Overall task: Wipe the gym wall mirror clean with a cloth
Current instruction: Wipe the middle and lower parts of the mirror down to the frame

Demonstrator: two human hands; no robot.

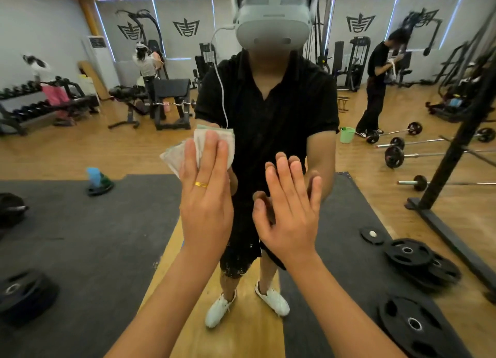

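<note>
Head view, facing the large gym wall mirror [107, 156], which fills nearly the whole frame.

Left hand [206, 196]: fingers straight and together, palm flat, pressing a pale, folded, faintly checked cloth [174, 156] against the glass. The fingers are not curled round the cloth, which is held by pressure only. Its edges stick out above and to the left of the fingertips. There is a thin gold ring [201, 184] on one finger.

Right hand [290, 210]: fingers straight and slightly spread, holding nothing. Its reflection meets it at the fingertips, so it appears to rest flat on the glass just beside the left hand, probably as a brace.

Cloth position: on the mirror at about chest height of the reflected person, in the central part of the pane.

Progress (judgement): wiping is under way, mid-pane. The glass left, right and above the hands reflects sharply, with no obvious streaks. Small pale specks [241, 253] show over the reflected dark shorts below the hands. I cannot tell if they are marks on the glass or on the fabric. If they are on the glass, the lower centre is left to do. How much of the pane is already wiped cannot be read here.
</note>
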